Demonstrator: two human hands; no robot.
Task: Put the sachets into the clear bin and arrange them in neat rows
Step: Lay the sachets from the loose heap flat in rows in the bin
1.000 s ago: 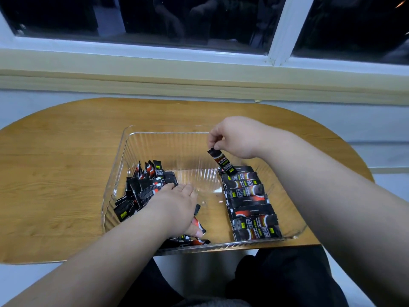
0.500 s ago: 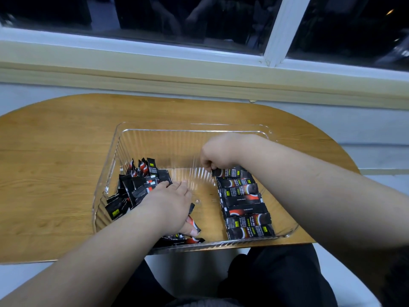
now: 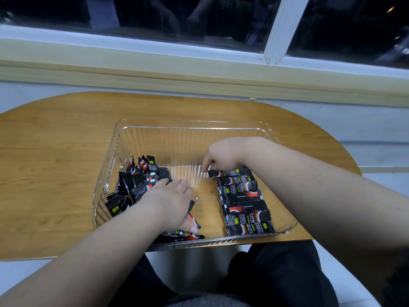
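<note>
The clear bin (image 3: 190, 127) sits on the wooden counter (image 3: 55, 151). Along its right side a row of sachets (image 3: 243, 202) lies flat, running near to far. The right hand (image 3: 225, 154) reaches down to the left end of the farthest sachet (image 3: 230, 173); I cannot tell whether its grip pinches or only touches. The left hand (image 3: 168, 202) rests flat, grip wide, on the loose heap (image 3: 137, 182) at the bin's left.

Light: you worked under even indoor light | window (image 3: 177, 16) dark, reflective | edges bowed by wide-angle | focus slightly soft
</note>
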